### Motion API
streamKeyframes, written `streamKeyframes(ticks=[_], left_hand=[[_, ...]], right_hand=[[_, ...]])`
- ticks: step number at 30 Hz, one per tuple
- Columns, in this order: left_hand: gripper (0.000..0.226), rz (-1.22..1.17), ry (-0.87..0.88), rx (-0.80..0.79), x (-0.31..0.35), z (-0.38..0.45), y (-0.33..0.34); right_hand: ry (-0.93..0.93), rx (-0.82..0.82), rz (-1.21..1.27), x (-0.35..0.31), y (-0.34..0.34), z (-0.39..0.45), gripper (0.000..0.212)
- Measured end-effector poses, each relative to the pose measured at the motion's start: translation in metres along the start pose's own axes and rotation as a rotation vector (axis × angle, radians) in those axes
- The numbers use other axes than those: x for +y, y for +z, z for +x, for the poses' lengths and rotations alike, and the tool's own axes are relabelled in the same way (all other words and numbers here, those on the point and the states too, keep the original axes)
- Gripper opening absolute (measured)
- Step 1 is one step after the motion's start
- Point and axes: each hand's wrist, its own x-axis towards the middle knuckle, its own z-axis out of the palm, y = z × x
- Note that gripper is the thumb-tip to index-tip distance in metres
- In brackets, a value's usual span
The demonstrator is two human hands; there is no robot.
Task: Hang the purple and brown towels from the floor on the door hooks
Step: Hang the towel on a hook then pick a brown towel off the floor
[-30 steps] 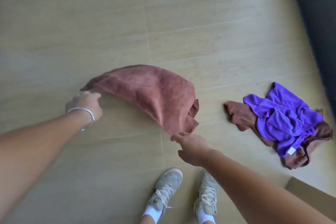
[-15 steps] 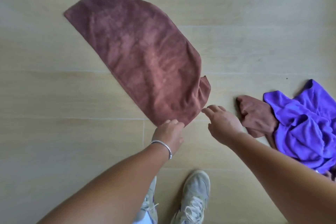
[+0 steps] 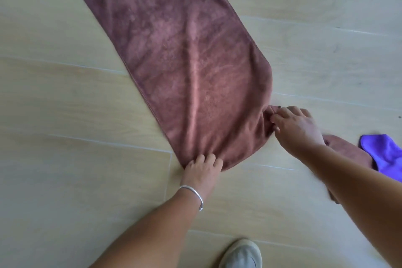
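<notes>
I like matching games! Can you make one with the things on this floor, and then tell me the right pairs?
Things:
1. big brown towel
2. purple towel
3. bracelet
4. shoe

Descriptions:
A. on the left wrist
B. at the bottom edge, pale
C. gripped by both hands
D. at the right edge, on the floor

Pairs: 1-C, 2-D, 3-A, 4-B

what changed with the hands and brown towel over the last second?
The left hand moved from the spread brown towel's far corner to its near corner and grips it. The right hand let go there and now pinches the bunched right corner. The towel went from lifted to flat on the floor. The purple towel stayed put.
</notes>
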Motion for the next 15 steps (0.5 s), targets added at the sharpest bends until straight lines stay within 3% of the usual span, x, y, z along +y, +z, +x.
streamKeyframes(ticks=[2,4,6,10,15], left_hand=[[0.019,-0.055,-0.064,-0.007,-0.013,-0.011,-0.011],[0.042,-0.093,-0.116,-0.071,-0.027,-0.026,-0.018],[0.047,-0.125,-0.172,-0.075,-0.041,-0.043,-0.034],[0.029,-0.197,-0.249,0.010,-0.063,-0.076,-0.088],[0.032,-0.261,-0.213,0.230,-0.090,-0.100,-0.203]], right_hand=[[-0.003,-0.023,-0.052,-0.007,-0.004,-0.009,0.010],[0.022,-0.010,0.011,-0.016,-0.013,-0.021,0.009],[0.048,0.046,0.134,-0.030,-0.034,-0.033,0.015],[-0.001,0.153,0.235,-0.047,-0.107,-0.050,0.022],[0.085,0.161,0.288,-0.030,-0.227,-0.045,0.015]])
